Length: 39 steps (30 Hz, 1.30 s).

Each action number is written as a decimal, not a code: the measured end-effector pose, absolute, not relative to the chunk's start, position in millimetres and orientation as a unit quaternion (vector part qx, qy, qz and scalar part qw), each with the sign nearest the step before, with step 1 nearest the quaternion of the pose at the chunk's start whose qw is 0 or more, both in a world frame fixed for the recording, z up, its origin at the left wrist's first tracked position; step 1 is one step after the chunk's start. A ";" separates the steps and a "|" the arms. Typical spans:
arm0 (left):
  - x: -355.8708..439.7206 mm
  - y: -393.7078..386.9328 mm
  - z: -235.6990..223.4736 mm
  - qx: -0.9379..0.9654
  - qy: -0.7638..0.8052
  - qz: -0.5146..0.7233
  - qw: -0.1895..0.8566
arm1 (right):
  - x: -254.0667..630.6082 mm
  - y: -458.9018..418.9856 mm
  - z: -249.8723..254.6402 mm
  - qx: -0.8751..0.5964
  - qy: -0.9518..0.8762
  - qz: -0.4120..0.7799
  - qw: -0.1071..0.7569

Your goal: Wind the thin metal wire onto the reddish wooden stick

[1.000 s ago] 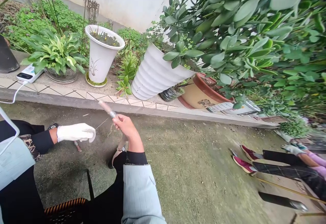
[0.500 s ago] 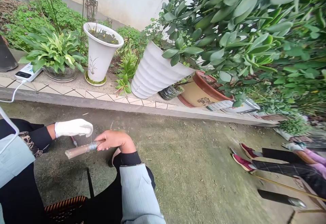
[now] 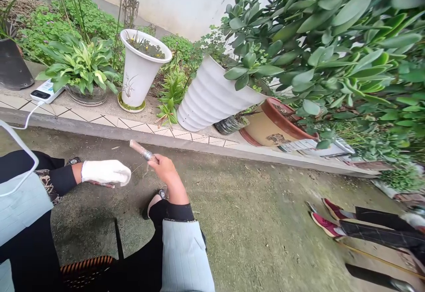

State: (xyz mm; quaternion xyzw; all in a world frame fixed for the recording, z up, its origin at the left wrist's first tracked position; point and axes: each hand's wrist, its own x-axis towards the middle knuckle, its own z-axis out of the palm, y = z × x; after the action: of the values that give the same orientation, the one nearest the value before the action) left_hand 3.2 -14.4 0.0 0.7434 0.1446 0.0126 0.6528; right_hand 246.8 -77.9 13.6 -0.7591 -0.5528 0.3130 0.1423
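Observation:
My bare right hand (image 3: 167, 171) is closed around the lower end of a light brown stick (image 3: 135, 146), which tilts up and to the left. Silvery wire (image 3: 147, 154) is wound round the stick just beyond my fingers. From there a thin strand runs to my left hand (image 3: 108, 172), in a white knitted glove, its fingers curled closed on the strand. A slim reddish handle (image 3: 105, 185) shows along the glove's underside; its kind is hard to make out, and most of it is hidden by the hand.
A tiled ledge (image 3: 146, 128) carries a white flowerpot (image 3: 136, 79), a ribbed white planter (image 3: 215, 95), a brown-rimmed pot (image 3: 268, 126) and a white device (image 3: 46, 91) with a cable. A woven seat edge (image 3: 86, 265) lies below. At right sits another person in red shoes (image 3: 323, 224).
My right hand has swung the stick up and away from the glove, its free end now pointing up-left. The strand between the hands is longer. The view has shifted slightly left.

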 end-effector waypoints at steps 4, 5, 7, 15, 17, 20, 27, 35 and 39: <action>6.3 0.2 10.5 0.783 0.114 -0.004 0.612 | 237.2 -82.6 15.0 -0.699 -0.626 0.346 -0.005; 7.2 4.8 11.8 0.800 0.123 0.010 0.587 | 234.8 -83.6 15.7 -0.671 -0.639 0.373 -0.030; 8.5 13.2 11.7 0.820 0.137 0.032 0.555 | 229.9 -85.3 17.2 -0.605 -0.652 0.454 -0.056; 16.0 8.5 -2.8 0.768 0.193 0.071 0.607 | 234.1 -93.9 35.8 -0.451 -0.574 0.649 0.215; 18.4 1.1 -5.5 0.725 0.209 0.071 0.652 | 243.7 -93.3 36.5 -0.501 -0.524 0.599 0.340; 18.9 -6.6 -6.8 0.699 0.189 0.044 0.689 | 256.2 -88.5 29.7 -0.620 -0.471 0.482 0.402; 14.3 -5.3 5.0 0.780 0.124 0.010 0.613 | 235.0 -85.6 13.2 -0.693 -0.622 0.363 -0.020; 12.7 13.3 -12.8 0.775 0.187 0.057 0.601 | 227.2 -92.8 25.3 -0.484 -0.624 0.611 0.060; 14.9 11.3 -28.3 0.741 0.211 0.073 0.633 | 238.9 -95.1 32.8 -0.484 -0.567 0.627 0.226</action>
State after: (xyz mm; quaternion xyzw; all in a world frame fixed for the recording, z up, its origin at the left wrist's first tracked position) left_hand 14.9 11.3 -28.3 0.7414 0.2110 0.0730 0.6328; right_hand 238.9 -95.1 32.8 -0.4837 -0.5674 0.6270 0.2257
